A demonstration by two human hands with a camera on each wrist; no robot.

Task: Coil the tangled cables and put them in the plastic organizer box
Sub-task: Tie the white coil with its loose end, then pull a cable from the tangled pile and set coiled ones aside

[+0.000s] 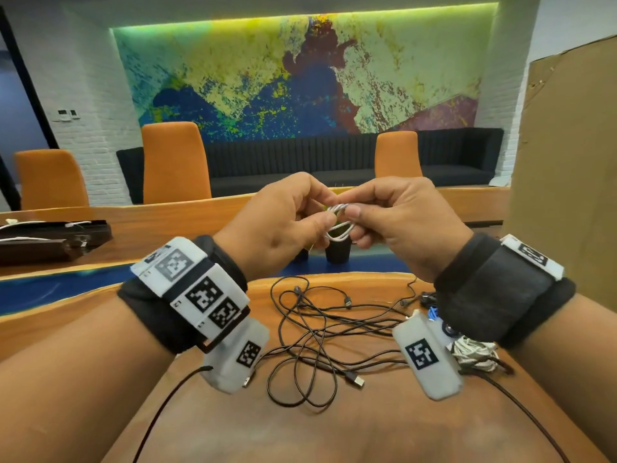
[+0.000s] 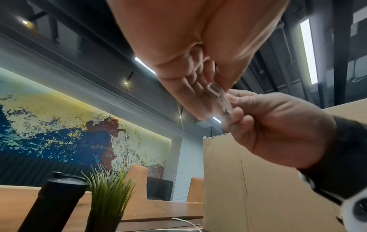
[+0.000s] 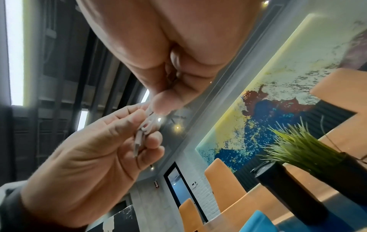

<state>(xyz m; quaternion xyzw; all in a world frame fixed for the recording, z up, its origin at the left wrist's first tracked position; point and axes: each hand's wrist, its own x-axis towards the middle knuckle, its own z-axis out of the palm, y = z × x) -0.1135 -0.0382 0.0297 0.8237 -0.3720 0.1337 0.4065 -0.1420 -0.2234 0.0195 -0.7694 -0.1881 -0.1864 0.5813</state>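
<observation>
Ceiling strip lights (image 2: 308,51) are glaring white; both wrist views are blurring close up, edges bending strongly.

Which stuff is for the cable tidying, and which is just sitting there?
For the job:
white cable, held up by left hand and right hand
tangled black cables on the table

Just sitting there:
potted plant
black bottle
cardboard box
orange chairs

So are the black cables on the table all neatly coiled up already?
No, the black cables lie in a loose tangle on the wooden table, while both hands hold only a white cable.
</observation>
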